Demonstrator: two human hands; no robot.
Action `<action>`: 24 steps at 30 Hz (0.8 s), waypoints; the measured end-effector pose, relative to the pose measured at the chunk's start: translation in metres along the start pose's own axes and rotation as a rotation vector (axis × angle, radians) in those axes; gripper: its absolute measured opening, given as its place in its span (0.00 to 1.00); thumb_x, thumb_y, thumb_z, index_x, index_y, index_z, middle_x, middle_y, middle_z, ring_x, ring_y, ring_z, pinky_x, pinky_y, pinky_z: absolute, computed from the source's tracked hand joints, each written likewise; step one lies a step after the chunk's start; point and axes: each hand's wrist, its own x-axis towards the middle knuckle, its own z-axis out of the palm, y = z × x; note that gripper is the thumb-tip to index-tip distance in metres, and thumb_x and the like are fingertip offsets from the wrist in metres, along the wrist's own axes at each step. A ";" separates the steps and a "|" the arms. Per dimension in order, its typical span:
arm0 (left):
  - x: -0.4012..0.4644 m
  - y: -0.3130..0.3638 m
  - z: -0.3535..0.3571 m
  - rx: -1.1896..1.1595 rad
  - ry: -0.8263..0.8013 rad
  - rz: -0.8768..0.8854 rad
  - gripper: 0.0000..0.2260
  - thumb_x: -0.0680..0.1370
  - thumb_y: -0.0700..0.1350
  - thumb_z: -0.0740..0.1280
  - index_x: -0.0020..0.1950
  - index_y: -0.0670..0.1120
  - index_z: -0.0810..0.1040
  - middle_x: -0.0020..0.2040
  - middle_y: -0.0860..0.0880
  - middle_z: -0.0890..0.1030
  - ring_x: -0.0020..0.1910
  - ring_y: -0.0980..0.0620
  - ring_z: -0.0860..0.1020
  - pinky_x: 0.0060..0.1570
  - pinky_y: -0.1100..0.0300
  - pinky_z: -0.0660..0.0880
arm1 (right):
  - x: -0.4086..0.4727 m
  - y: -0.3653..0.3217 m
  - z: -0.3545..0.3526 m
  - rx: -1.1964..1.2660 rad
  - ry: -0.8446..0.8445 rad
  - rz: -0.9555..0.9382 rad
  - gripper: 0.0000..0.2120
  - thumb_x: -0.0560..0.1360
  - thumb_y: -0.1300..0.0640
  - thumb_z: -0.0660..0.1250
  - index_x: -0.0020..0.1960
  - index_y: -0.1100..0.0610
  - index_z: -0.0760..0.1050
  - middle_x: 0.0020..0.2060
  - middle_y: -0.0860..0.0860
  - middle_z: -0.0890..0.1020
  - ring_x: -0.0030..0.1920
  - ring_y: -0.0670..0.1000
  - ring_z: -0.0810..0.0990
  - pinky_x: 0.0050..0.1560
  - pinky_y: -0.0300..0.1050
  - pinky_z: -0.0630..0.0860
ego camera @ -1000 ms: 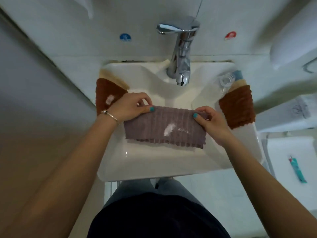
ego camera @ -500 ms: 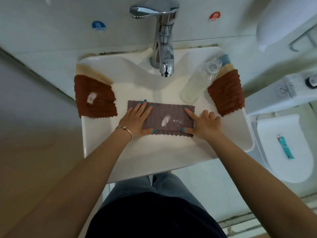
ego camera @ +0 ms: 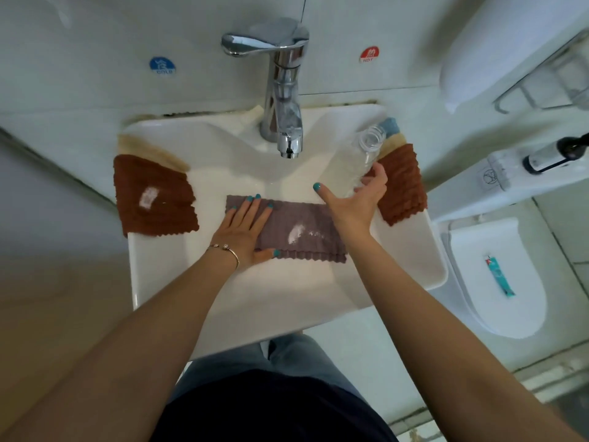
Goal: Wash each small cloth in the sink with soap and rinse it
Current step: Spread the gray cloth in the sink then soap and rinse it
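A purple ribbed cloth (ego camera: 318, 218) lies flat in the white sink (ego camera: 159, 282), with a white dab of soap on it. My left hand (ego camera: 245, 228) presses flat on its left end. My right hand (ego camera: 353, 199) has thumb and fingers round the lower end of a clear soap bottle (ego camera: 353, 157) that leans on the sink's right side. A brown cloth (ego camera: 153, 199) with a white soap spot hangs over the left rim, on top of a beige cloth (ego camera: 149, 148). Another brown cloth (ego camera: 404, 186) lies over the right rim.
The chrome faucet (ego camera: 283, 90) stands above the basin with no water running. At the right is a white toilet (ego camera: 471, 250) with a teal tube (ego camera: 498, 275) on its lid. A dark bottle (ego camera: 548, 154) sits on the tank. A wall is close on the left.
The purple cloth went from held up to lying flat in the basin. My right hand has left the cloth and moved up-right onto the bottle. My left hand stays flat on the cloth.
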 end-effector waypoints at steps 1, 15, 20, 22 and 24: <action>0.001 0.000 0.000 0.005 -0.008 -0.005 0.42 0.76 0.70 0.52 0.77 0.52 0.31 0.77 0.48 0.31 0.76 0.49 0.32 0.73 0.52 0.33 | 0.004 -0.003 0.007 0.069 0.011 -0.015 0.52 0.60 0.49 0.83 0.75 0.53 0.56 0.66 0.49 0.65 0.63 0.46 0.68 0.60 0.33 0.67; 0.006 0.000 -0.003 0.004 -0.083 -0.010 0.43 0.76 0.70 0.53 0.76 0.52 0.29 0.76 0.48 0.29 0.75 0.49 0.29 0.74 0.50 0.34 | 0.002 -0.011 -0.039 -0.294 -0.139 -0.221 0.34 0.65 0.47 0.78 0.64 0.54 0.66 0.47 0.45 0.77 0.50 0.54 0.80 0.49 0.53 0.78; 0.003 0.001 -0.005 -0.003 -0.076 -0.017 0.43 0.76 0.71 0.53 0.76 0.52 0.29 0.76 0.49 0.28 0.75 0.50 0.29 0.73 0.51 0.33 | -0.016 -0.007 -0.081 -0.580 -0.345 -0.298 0.31 0.65 0.43 0.77 0.62 0.48 0.66 0.46 0.42 0.77 0.45 0.50 0.77 0.43 0.45 0.71; 0.003 0.002 -0.005 0.003 -0.078 -0.020 0.43 0.76 0.71 0.53 0.76 0.52 0.29 0.76 0.49 0.29 0.75 0.50 0.29 0.73 0.51 0.33 | -0.020 -0.008 -0.091 -0.685 -0.375 -0.351 0.33 0.64 0.44 0.78 0.63 0.51 0.67 0.48 0.46 0.79 0.47 0.54 0.79 0.47 0.47 0.73; 0.003 0.002 -0.005 0.004 -0.078 -0.026 0.43 0.76 0.71 0.53 0.77 0.52 0.29 0.77 0.49 0.29 0.75 0.50 0.29 0.73 0.51 0.33 | -0.022 -0.010 -0.101 -0.743 -0.378 -0.407 0.34 0.63 0.44 0.78 0.63 0.52 0.68 0.48 0.48 0.80 0.49 0.55 0.79 0.54 0.51 0.73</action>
